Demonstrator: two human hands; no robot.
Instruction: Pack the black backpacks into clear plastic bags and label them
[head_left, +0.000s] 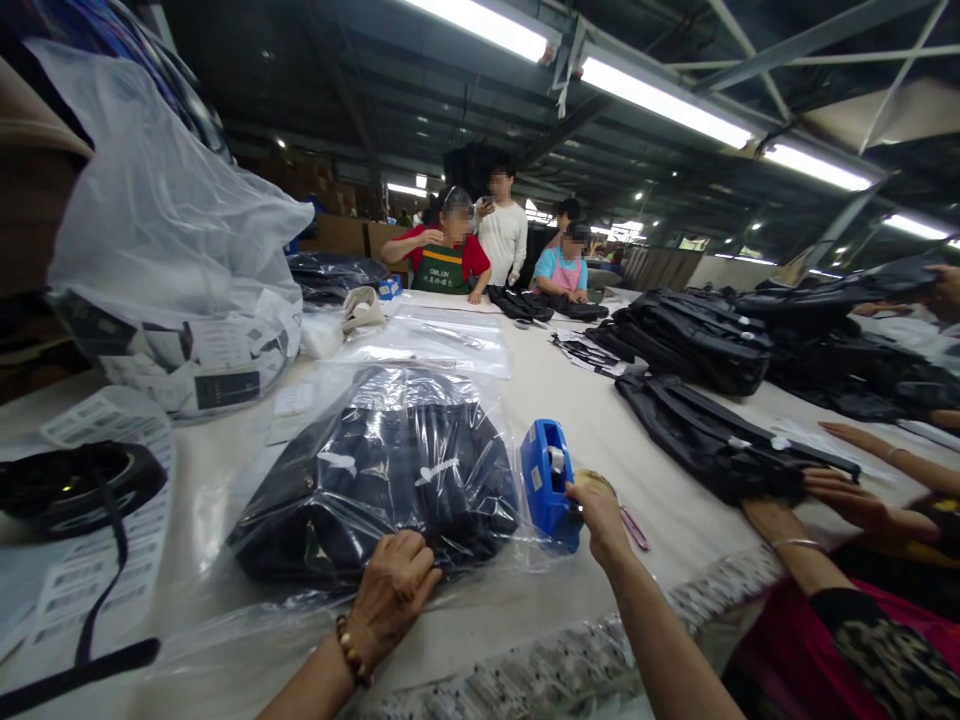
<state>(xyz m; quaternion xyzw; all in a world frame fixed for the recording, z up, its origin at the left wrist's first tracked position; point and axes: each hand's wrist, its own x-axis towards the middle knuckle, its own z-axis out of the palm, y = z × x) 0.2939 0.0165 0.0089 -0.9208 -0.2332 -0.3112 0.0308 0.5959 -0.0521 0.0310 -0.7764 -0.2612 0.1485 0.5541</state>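
Observation:
A black bag [375, 470], which looks like a backpack, lies inside a clear plastic bag [247, 480] on the table in front of me. My left hand [397, 585] is closed, with curled fingers gripping the near edge of the plastic. Just right of the wrapped bag stands a blue tape dispenser [541, 480]. At its near right end my right hand [600, 518] pinches with thumb and forefinger. The pinch appears to be on the tape's end, though the tape itself barely shows. Behind that hand are a tan tape roll [596, 482] and pink-handled scissors [634, 528].
A translucent sack of labels [180, 340] stands at left, near a roll of black strap [82, 485] and barcode sheets [112, 560]. Flat plastic bags [442, 340] lie farther back. Black backpacks [682, 335] are piled at right, where a co-worker's hands [847, 495] handle one. Several people stand across the table.

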